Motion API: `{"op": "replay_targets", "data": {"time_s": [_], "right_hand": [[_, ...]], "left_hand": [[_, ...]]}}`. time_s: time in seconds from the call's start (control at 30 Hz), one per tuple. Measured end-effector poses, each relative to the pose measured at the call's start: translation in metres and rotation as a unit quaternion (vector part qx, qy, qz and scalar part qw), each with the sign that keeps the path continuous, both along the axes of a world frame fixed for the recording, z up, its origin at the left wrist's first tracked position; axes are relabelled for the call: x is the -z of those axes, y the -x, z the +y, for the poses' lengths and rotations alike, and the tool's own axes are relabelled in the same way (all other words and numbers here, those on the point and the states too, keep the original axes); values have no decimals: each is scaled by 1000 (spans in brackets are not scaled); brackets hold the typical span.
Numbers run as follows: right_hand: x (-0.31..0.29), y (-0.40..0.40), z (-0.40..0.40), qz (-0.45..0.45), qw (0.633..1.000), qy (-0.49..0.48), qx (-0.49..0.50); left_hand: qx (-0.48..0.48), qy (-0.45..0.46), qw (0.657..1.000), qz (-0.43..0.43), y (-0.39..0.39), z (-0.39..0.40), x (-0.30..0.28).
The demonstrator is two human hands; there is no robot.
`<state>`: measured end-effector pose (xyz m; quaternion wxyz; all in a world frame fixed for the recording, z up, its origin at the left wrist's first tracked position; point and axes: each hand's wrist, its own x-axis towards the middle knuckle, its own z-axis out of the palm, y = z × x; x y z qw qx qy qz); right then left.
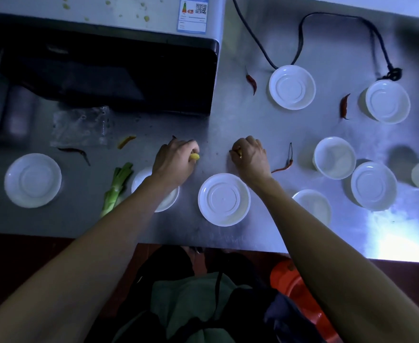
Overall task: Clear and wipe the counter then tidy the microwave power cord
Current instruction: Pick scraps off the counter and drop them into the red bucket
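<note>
black power cord looped loosely on steel counter

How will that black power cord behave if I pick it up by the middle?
The power cord lies in loose curves, so it will probably sag and trail. Its knotted end lies against a white bowl and might nudge it.

An orange tub sits on the floor near right, beside a green cloth against the person's dark clothes
</note>
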<state>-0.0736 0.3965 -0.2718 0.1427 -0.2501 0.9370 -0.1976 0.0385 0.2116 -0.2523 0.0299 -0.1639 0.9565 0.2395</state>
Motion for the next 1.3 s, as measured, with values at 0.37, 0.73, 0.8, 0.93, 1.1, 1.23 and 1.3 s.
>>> {"op": "replay_targets", "data": {"time_s": [0.37,0.73,0.8,0.93,1.1,1.23,1.3], "right_hand": [[-29,-34,51,48,990,62,121],[-45,-119,121,68,960,60,264],[-47,-137,138,65,950,61,298],[-47,-169,180,79,923,80,367],[-42,-203,247,92,883,101,449],[-27,-241,315,92,854,78,506],[-20,-265,352,86,839,74,533]], "left_hand": [[85,-5,996,4,23,42,-27],[237,-53,970,21,16,97,-14],[257,-65,964,11,15,116,-20],[332,-52,942,0,13,169,-39],[415,-36,909,-13,10,250,-42],[477,-24,878,-30,-7,328,-43],[498,-5,866,-51,-20,370,-42]]}}
